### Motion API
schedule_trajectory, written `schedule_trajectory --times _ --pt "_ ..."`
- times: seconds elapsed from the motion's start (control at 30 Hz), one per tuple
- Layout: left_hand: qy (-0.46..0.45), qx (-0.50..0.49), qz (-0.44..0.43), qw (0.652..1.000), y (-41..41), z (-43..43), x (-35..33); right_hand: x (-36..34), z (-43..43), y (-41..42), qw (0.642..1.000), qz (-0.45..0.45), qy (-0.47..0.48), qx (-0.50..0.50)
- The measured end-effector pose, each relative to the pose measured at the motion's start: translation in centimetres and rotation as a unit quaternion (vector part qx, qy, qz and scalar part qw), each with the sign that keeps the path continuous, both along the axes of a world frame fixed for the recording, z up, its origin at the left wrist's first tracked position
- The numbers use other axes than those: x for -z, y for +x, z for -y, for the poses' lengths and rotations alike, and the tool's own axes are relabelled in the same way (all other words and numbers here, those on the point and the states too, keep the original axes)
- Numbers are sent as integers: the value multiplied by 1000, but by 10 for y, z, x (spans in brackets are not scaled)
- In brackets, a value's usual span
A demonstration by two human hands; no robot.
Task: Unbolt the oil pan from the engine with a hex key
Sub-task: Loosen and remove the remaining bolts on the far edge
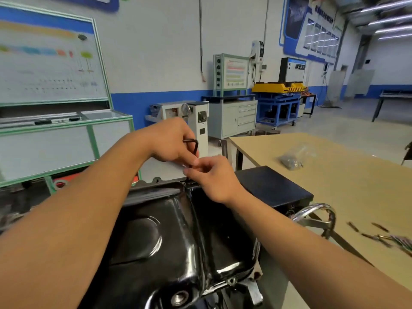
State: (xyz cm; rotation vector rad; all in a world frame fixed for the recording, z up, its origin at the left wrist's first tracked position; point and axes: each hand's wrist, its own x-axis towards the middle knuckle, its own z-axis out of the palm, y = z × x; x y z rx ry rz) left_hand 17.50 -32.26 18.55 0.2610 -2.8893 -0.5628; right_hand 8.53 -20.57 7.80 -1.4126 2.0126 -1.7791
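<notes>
Oil pan (pixel 169 230), black and glossy, lies on the engine just left of the desk (pixel 334 175). Above its far rim the left hand (pixel 171 141) grips the hex key (pixel 194 145), and the right hand (pixel 211 175) pinches the key's lower end.

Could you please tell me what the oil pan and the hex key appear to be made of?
The oil pan: likely pressed steel under glossy black paint; bright highlights run along its formed ridges. The hex key: dark, dull-finished metal, probably steel; thin bent black rod.
</notes>
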Motion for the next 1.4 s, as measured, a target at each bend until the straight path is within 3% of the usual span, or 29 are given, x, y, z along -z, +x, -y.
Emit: schedule_trajectory --times 0.27,0.43,0.6,0.87,0.97,1.07,1.2,1.4 --pt "18 21 5 1000 -4 7 6 24 6 0 999 -29 -21 8" --pt "-26 56 -12 998 1 7 10 22 7 -2 999 -41 -15 -8" --pt "40 80 -34 995 20 15 24 25 8 -1 998 -66 -7 -7" --pt "28 44 -102 993 18 9 33 29 8 -1 997 -14 -77 -4" --pt "30 45 -115 992 17 6 34 31 11 0 996 -37 -80 5" --pt "62 48 -71 994 19 7 29 34 14 -1 995 -75 -69 16" --pt "209 111 -2 972 35 22 17 36 15 -4 994 -90 -63 25" --pt "196 142 -3 970 26 14 15 35 13 -2 993 -104 -57 12"
